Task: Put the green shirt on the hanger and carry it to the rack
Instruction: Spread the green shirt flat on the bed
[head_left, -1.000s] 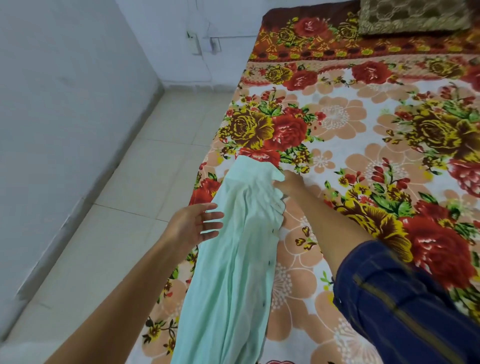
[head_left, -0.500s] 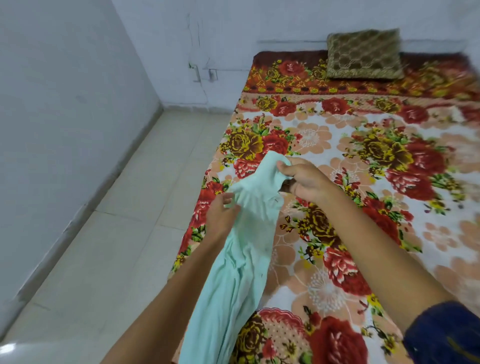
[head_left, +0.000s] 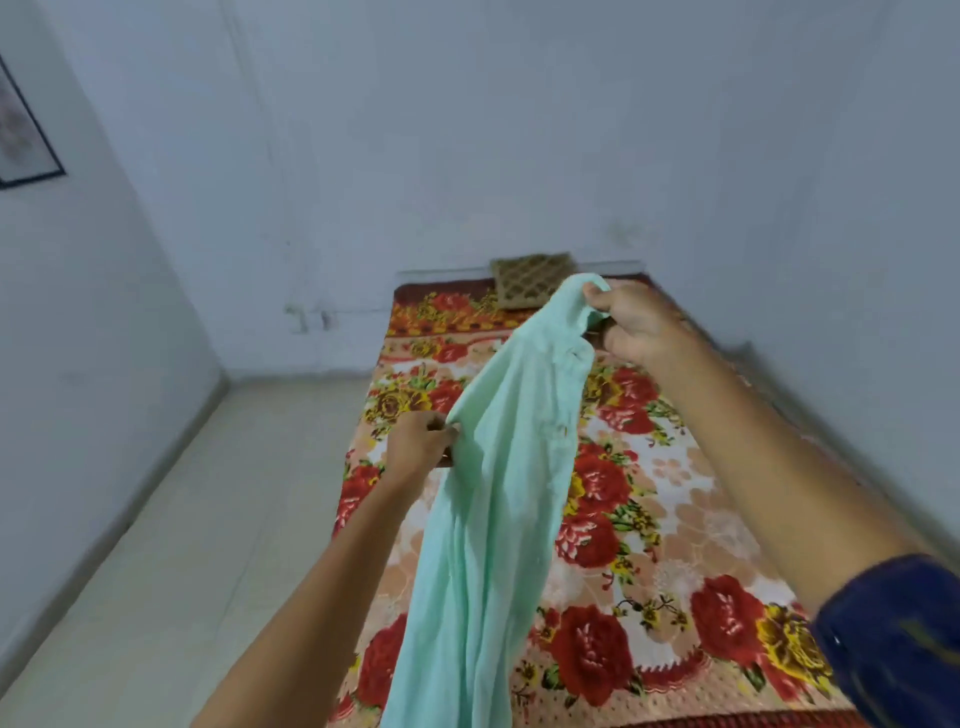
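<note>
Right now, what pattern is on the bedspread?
Red and yellow flowers on the bedspread, clearest in the head view.

A bed (head_left: 649, 499) fills the right half of the room, running from the near edge of the view back to the far wall. It is covered by a blanket (head_left: 613, 587) printed with large red roses and yellow flowers with green leaves on a cream and peach ground, with a dark red border at the head end. A small brown cushion (head_left: 530, 275) with a gold lattice pattern leans at the head of the bed against the wall. To the left of the bed lies a floor (head_left: 208, 519) of pale tiles, meeting the white walls.
</note>
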